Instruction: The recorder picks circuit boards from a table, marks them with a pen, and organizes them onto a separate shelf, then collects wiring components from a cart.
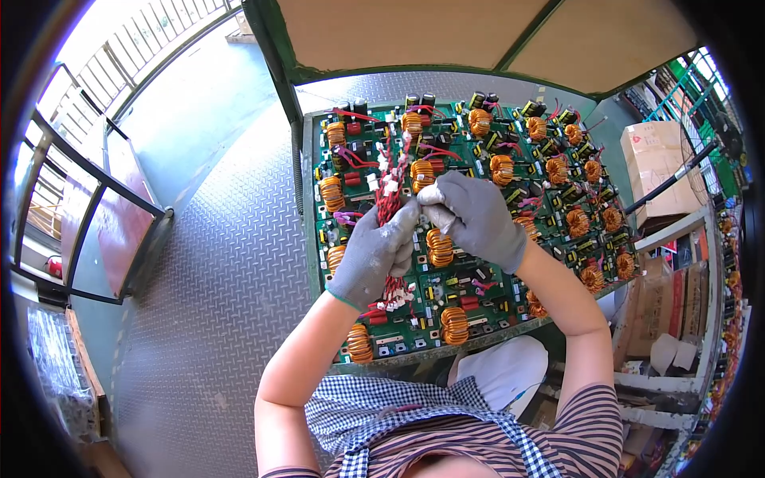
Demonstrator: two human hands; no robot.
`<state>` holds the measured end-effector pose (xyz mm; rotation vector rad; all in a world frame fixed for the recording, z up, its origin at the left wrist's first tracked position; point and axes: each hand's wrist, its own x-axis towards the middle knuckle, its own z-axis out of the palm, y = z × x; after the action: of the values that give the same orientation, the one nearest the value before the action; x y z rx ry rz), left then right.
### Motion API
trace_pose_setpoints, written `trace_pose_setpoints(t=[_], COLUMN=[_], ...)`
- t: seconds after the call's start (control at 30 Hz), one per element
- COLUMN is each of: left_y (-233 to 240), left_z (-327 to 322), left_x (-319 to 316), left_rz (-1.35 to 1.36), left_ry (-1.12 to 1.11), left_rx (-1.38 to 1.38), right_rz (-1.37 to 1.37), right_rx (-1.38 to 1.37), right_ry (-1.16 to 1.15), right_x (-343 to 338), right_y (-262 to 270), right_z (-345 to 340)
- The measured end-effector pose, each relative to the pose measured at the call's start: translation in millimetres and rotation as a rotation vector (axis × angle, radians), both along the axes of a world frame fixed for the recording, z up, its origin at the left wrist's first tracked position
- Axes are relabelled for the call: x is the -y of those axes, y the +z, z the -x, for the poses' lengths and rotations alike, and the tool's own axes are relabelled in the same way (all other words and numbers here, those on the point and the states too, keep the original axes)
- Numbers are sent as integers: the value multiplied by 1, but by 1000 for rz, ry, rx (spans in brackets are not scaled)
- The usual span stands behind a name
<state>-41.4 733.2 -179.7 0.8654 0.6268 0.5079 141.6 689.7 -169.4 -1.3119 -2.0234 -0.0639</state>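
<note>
In the head view my left hand (381, 250), in a grey glove, is closed around a bundle of twisted red and black wires (389, 200). White plug connectors show at both ends of the bundle, above and below the fist. My right hand (472, 218), gloved too, is just right of the left, thumb and fingers pinched together near its fingertips; whether a thin wire lies between them cannot be told. Beneath both hands spread rows of green circuit boards (382, 343) with copper-wound toroidal coils (455, 326), capacitors and short red leads.
A green-framed panel (406, 36) stands beyond the boards. At the right are a cardboard box (657, 164), a fan with a black pole (675, 177) and a shelf frame (663, 382) holding cartons. A white stool seat (508, 370) is near my apron. Metal-framed panels (89, 203) stand left.
</note>
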Motion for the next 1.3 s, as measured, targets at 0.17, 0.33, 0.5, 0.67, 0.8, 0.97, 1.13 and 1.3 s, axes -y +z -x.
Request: trace_pose_setpoints(t=[0.17,0.33,0.5,0.67,0.8,0.97,1.13,1.3], left_y=[-2,-3,-10,-25,-21,-21,-22,-22], left_z=[-3,0,27,42,38,37,38,38], left_x=[-2,-7,-26,-31,-28,-27,-27,-27], left_rz=[-24,23,18,73,34,51,44,45], left_ry=[26,109,236,248,239,259,259,267], left_rx=[19,-5,5,52,22,22,26,19], right_rz=[97,336,497,541,313,328,370,321], right_rx=[-191,-340,-110,829,901,766,861,736], right_ry=[26,91,-419,-537,-434,-381,-398,-394], right_x=[3,-17,-86,-133,-144,-144,-143,-140], right_y=[-2,-5,-5,-32,-51,-58,-60,-67], right_z=[-2,-20,-117,-160,-173,-183,-184,-190])
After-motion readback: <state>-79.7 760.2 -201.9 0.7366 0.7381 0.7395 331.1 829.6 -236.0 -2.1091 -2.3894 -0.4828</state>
